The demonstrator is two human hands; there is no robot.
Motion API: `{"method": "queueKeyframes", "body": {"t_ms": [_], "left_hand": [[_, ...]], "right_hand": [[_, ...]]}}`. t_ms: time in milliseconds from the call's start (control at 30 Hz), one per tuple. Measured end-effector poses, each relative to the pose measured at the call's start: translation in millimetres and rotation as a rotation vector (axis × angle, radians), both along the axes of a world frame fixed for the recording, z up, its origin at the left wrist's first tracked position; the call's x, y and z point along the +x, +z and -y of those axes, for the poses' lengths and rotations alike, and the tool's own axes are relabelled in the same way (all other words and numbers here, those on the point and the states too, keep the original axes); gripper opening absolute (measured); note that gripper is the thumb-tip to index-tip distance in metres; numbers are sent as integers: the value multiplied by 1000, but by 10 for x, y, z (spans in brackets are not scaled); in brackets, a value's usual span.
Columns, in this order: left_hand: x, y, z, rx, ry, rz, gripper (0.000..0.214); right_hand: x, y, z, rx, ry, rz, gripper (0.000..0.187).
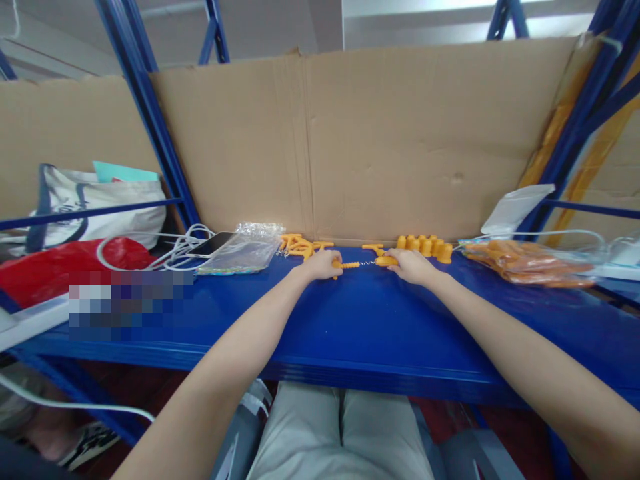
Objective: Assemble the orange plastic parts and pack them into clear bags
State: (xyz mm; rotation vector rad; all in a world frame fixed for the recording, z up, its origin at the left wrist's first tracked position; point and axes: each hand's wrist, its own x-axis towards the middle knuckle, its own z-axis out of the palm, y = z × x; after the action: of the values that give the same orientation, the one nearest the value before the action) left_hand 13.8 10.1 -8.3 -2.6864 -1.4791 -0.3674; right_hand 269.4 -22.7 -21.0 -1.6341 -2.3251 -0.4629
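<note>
My left hand (323, 265) is closed on an orange plastic handle with a ribbed, screw-like stem (351, 265) that points right. A thin silver chain or spiral (368, 263) runs from the stem's end to an orange rounded piece (386, 261). That piece is in the closed fingers of my right hand (411, 267). Both hands are low over the blue shelf top (350, 320). Behind my left hand lies a pile of orange branched handles (299, 247). Another orange handle (373, 249) lies behind the gap between my hands. Several orange caps (425, 245) stand behind my right hand.
A clear plastic bag (245, 252) and a phone (213, 245) lie left, beside white cables (175, 250) and a red bag (75, 263). On the right is a bag of orange parts (530, 263). A cardboard wall (375, 147) closes off the back.
</note>
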Motion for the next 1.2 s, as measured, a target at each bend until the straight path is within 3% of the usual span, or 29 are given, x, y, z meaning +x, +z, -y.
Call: {"method": "queueKeyframes", "body": {"t_ms": [133,400,567,900,1067,1200], "left_hand": [[-5,-7,-5,2,8,8,28],[38,-76,-25,96,-84,129,28],[76,-119,-48,122,-159,198,26],[148,-115,57,-191,-64,518,20],[170,-107,63,-175,-58,532,20],[132,-97,41,-128,-26,498,20]], "right_hand": [[26,-16,-23,-13,15,-40,34],[-46,-97,-84,63,292,-134,31],[-63,-148,-137,90,364,-176,32],[-45,-169,-175,109,426,-307,33],[-35,-136,-183,31,449,-473,36],[8,-130,-197,-172,409,-719,47]]}}
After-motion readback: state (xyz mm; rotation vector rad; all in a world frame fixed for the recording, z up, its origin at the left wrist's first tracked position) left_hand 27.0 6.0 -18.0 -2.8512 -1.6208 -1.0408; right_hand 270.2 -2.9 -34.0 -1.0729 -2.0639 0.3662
